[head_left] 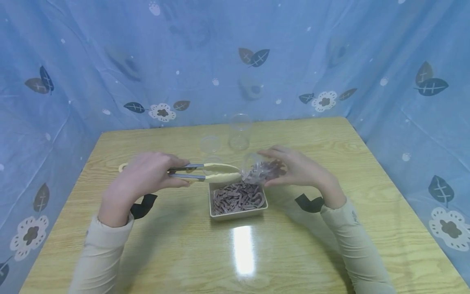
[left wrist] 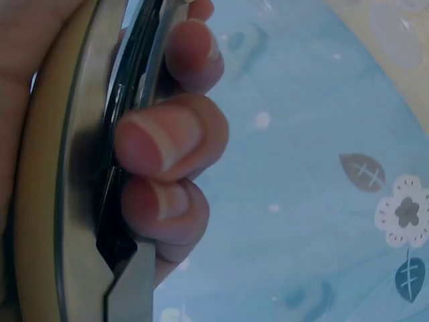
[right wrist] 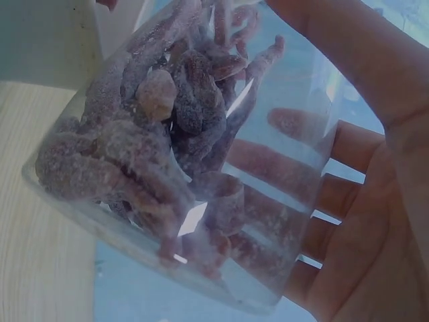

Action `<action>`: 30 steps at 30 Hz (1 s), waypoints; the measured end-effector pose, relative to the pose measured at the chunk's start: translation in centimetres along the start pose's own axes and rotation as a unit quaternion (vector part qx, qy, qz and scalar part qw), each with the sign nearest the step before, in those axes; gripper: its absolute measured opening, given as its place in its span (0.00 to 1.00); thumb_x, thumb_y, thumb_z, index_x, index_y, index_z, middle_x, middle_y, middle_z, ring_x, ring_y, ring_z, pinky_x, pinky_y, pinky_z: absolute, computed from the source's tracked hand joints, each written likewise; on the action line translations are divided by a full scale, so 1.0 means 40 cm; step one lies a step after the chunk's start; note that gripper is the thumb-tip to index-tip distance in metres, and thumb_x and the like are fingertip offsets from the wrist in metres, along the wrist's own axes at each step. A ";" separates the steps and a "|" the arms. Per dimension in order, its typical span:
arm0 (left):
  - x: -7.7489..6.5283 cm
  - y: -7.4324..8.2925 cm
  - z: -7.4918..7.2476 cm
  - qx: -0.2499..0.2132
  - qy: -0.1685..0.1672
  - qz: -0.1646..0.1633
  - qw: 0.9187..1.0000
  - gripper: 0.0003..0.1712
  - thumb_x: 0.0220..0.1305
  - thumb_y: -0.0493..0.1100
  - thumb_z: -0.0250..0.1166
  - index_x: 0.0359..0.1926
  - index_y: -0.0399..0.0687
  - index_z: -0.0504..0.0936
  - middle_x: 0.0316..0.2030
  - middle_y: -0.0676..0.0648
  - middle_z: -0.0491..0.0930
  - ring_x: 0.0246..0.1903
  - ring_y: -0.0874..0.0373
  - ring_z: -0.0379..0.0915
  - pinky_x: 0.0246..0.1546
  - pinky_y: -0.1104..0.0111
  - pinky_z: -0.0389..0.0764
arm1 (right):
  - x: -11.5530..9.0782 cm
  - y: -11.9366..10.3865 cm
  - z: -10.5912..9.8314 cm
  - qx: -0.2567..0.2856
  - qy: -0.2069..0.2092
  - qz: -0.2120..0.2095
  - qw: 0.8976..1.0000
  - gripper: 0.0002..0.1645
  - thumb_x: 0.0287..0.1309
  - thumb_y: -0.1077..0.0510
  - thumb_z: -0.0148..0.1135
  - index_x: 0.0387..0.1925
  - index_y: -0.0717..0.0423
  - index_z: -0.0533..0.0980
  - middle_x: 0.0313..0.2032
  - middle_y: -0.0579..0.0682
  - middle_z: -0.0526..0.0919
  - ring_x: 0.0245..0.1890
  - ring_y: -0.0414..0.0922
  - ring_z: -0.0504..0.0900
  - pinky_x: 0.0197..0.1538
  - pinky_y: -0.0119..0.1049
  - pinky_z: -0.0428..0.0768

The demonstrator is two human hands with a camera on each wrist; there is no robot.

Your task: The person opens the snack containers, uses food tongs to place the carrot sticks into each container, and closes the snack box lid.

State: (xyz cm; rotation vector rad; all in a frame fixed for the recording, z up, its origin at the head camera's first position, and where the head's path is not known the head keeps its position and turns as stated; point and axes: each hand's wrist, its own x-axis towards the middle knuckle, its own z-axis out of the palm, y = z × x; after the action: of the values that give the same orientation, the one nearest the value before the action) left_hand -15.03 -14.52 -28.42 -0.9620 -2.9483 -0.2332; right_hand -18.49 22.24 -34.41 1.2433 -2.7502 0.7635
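My left hand [head_left: 145, 175] grips a pair of tongs [head_left: 222, 178] with metal arms and cream heads. The tong heads point right, a little apart, their tips right at the mouth of a clear jar [head_left: 253, 163]. My right hand [head_left: 299, 167] holds this jar tipped on its side, thumb and fingers around its wall. Frosted purple-grey dried strips [right wrist: 194, 87] fill part of the jar. Below its mouth, a cream rectangular tray [head_left: 238, 215] on the table holds a heap of the same strips [head_left: 238, 198]. In the left wrist view, fingers [left wrist: 177, 137] curl over the tongs' metal arm.
Behind the tray stands another clear jar [head_left: 240, 132], upright. A clear round lid [head_left: 210, 143] lies to its left, with another clear round piece partly hidden behind the tongs. The wooden table [head_left: 176, 245] ends at a blue patterned curtain [head_left: 205, 61] at back and sides.
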 end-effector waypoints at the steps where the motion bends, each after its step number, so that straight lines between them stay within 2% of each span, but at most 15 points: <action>1: 0.002 0.001 0.002 0.000 0.001 0.004 1.000 0.22 0.48 0.60 0.69 0.44 0.59 0.84 0.28 0.61 0.81 0.19 0.67 0.64 0.19 0.71 0.66 | 0.000 0.000 0.000 0.000 -0.001 -0.001 1.000 0.52 0.39 0.38 0.71 0.64 0.55 0.64 0.53 0.53 0.75 0.44 0.44 0.76 0.46 0.38 0.78; 4: 0.008 0.004 0.007 -0.001 0.002 0.015 1.000 0.18 0.49 0.58 0.69 0.41 0.59 0.84 0.26 0.61 0.79 0.18 0.67 0.64 0.19 0.71 0.66 | 0.001 -0.002 0.001 0.000 -0.003 -0.002 1.000 0.53 0.39 0.35 0.69 0.65 0.54 0.64 0.53 0.52 0.75 0.44 0.43 0.76 0.45 0.38 0.78; 9: 0.026 0.019 0.016 0.012 0.004 0.027 1.000 0.15 0.50 0.58 0.69 0.38 0.60 0.83 0.23 0.62 0.76 0.17 0.67 0.62 0.17 0.72 0.64 | 0.002 -0.009 0.004 0.009 -0.007 -0.004 1.000 0.52 0.39 0.38 0.71 0.64 0.55 0.64 0.53 0.51 0.75 0.40 0.40 0.77 0.42 0.36 0.79; 13: 0.045 0.035 0.023 0.020 0.010 0.042 0.999 0.15 0.50 0.59 0.68 0.37 0.60 0.82 0.24 0.62 0.77 0.16 0.66 0.61 0.16 0.72 0.63 | 0.003 -0.012 0.005 0.017 -0.009 -0.013 1.000 0.52 0.39 0.37 0.70 0.65 0.55 0.64 0.52 0.50 0.75 0.39 0.38 0.77 0.41 0.33 0.79; 18: 0.044 0.038 0.015 -0.002 0.027 0.047 0.999 0.18 0.49 0.57 0.70 0.40 0.56 0.83 0.29 0.58 0.81 0.18 0.66 0.64 0.20 0.71 0.68 | 0.002 0.009 0.006 0.036 0.004 -0.020 0.999 0.52 0.38 0.41 0.73 0.63 0.59 0.64 0.54 0.51 0.75 0.46 0.44 0.77 0.51 0.39 0.77; 21: 0.028 0.026 0.001 -0.013 0.047 0.037 0.998 0.22 0.48 0.56 0.71 0.44 0.54 0.83 0.29 0.57 0.80 0.19 0.66 0.64 0.20 0.71 0.68 | -0.002 0.030 0.002 0.080 0.013 0.005 0.997 0.53 0.38 0.45 0.75 0.65 0.56 0.62 0.57 0.53 0.73 0.53 0.48 0.74 0.58 0.46 0.72; 25: 0.000 0.004 -0.015 0.002 0.070 0.032 0.997 0.19 0.47 0.58 0.71 0.39 0.57 0.81 0.21 0.60 0.71 0.17 0.66 0.60 0.16 0.72 0.62 | -0.010 0.060 -0.009 0.155 0.031 0.047 0.986 0.57 0.40 0.49 0.75 0.69 0.48 0.55 0.62 0.52 0.68 0.58 0.49 0.70 0.61 0.53 0.66; 27: -0.014 -0.005 -0.019 0.011 0.077 0.031 0.997 0.18 0.46 0.58 0.71 0.35 0.58 0.78 0.19 0.61 0.68 0.16 0.67 0.59 0.15 0.72 0.60 | -0.013 0.074 -0.012 0.186 0.045 0.048 0.980 0.56 0.41 0.54 0.75 0.70 0.46 0.54 0.61 0.52 0.69 0.58 0.48 0.70 0.61 0.54 0.65; 30: -0.031 -0.014 -0.019 0.023 0.075 0.025 0.997 0.20 0.42 0.59 0.73 0.36 0.58 0.79 0.19 0.62 0.68 0.15 0.67 0.58 0.14 0.72 0.60 | -0.014 0.089 -0.014 0.253 0.068 0.019 0.965 0.52 0.41 0.66 0.71 0.68 0.52 0.57 0.59 0.57 0.71 0.57 0.49 0.70 0.62 0.54 0.65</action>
State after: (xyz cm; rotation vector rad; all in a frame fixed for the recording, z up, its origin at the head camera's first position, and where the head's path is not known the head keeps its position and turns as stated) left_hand -14.38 -15.78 -27.85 -0.9658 -2.7788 -0.2233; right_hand -20.77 24.88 -35.55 1.1401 -2.5553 1.5632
